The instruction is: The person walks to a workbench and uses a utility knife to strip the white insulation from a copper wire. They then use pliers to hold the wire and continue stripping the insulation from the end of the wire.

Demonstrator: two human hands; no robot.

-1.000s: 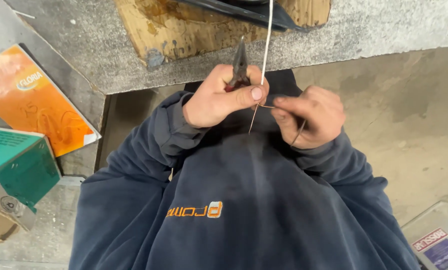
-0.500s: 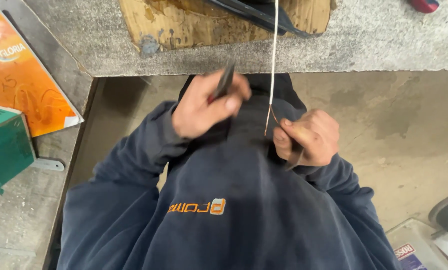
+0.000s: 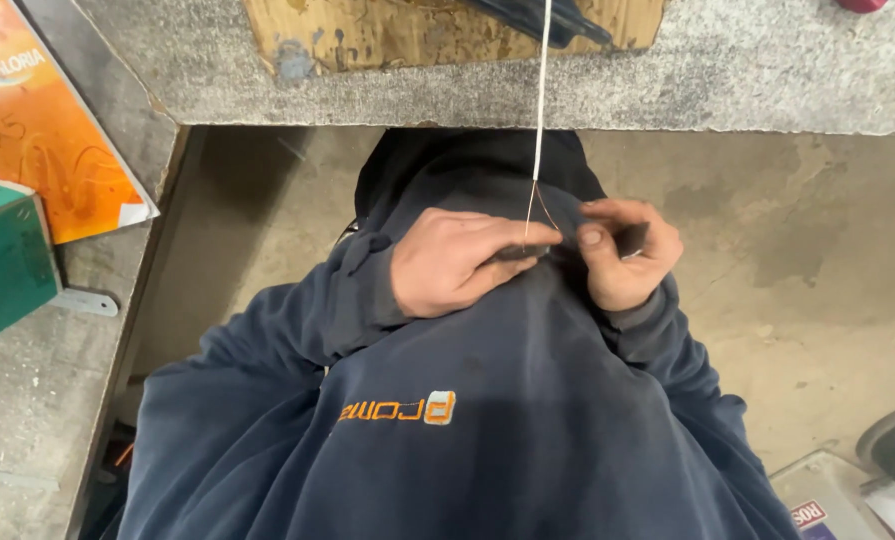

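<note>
One thin white wire, bare copper end

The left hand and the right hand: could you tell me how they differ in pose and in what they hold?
The left hand lies knuckles up, its fingers stretched flat toward the wire end, while the right hand is curled, its thumbnail facing the camera. The left hand grips a dark tool that is mostly hidden, while the right hand holds a small dark piece between thumb and fingers. Both meet at the bare end of the thin white wire, against the dark blue sweatshirt.

bench edge close ahead, open floor right
</note>
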